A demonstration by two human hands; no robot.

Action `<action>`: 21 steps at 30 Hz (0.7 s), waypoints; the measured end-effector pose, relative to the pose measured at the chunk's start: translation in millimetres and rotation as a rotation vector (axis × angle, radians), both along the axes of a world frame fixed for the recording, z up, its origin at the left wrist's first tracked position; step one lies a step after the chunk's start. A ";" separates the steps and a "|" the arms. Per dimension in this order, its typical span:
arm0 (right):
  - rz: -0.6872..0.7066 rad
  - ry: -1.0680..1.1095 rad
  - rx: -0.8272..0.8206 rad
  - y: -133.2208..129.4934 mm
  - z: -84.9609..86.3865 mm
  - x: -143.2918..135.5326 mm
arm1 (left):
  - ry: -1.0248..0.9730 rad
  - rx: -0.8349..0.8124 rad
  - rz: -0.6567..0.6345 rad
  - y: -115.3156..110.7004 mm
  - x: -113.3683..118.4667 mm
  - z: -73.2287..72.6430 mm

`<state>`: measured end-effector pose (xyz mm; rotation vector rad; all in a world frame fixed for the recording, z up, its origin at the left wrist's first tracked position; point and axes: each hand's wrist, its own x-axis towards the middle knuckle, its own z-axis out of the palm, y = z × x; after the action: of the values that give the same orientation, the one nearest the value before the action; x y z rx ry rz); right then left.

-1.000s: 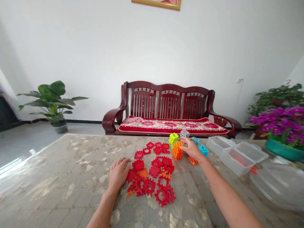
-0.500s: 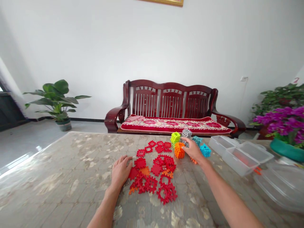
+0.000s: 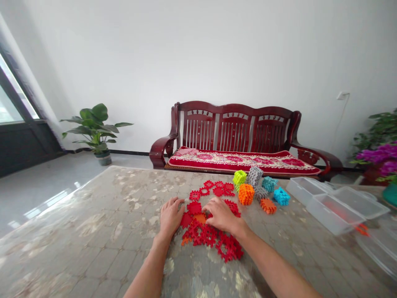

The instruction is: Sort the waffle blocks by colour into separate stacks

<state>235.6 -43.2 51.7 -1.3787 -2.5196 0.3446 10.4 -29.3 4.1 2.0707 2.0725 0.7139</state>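
My left hand (image 3: pixel 171 215) rests on the tablecloth at the left edge of spread red toothed plastic tiles. Its fingers are loosely bent and apart, with nothing in them. Over the middle of the tiles is my right hand (image 3: pixel 221 214), fingers curved and thumb apart. It covers some tiles, and I see nothing held in it. A flat orange tile (image 3: pixel 200 218) lies between the two hands. Nearest the left hand is a solid red tile (image 3: pixel 186 220). Several red tiles overlap toward me, among them a red ring-shaped tile (image 3: pixel 223 247).
Behind to the right stand a lime stack (image 3: pixel 240 179), an orange stack (image 3: pixel 246 194), a grey stack (image 3: pixel 255 176), and blue stacks (image 3: pixel 281 196). A low orange stack (image 3: pixel 268 206) lies nearer. Clear plastic boxes (image 3: pixel 328 213) are at right. A wooden bench (image 3: pixel 234 124) stands beyond the table.
My right hand has left the orange stack and moved left over the red tiles. My left hand stays beside them. The view has turned a little to the left.
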 end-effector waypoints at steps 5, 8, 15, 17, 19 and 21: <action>0.028 -0.025 -0.044 0.1 2.7 -7.4 | 0.003 0.011 0.004 0.5 -0.3 -1.9; 0.031 -0.045 -0.025 0.1 3.4 -10.6 | 0.006 0.015 0.002 1.0 -0.7 -2.5; -0.011 -0.064 0.072 3.6 -2.0 -11.8 | 0.014 0.007 -0.006 0.2 -0.2 -0.6; -0.029 -0.028 0.092 3.9 -3.4 -11.0 | 0.014 0.005 -0.003 -0.3 0.4 0.3; -0.056 0.025 0.101 3.7 -3.1 -9.6 | 0.011 0.006 0.001 -0.6 0.9 0.9; -0.086 0.076 0.111 3.5 -1.5 -6.6 | 0.006 0.006 0.002 -0.4 0.8 0.7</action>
<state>228.9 -39.7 50.2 -1.3984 -2.3723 0.2329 11.2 -29.7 4.8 2.0766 2.0788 0.7161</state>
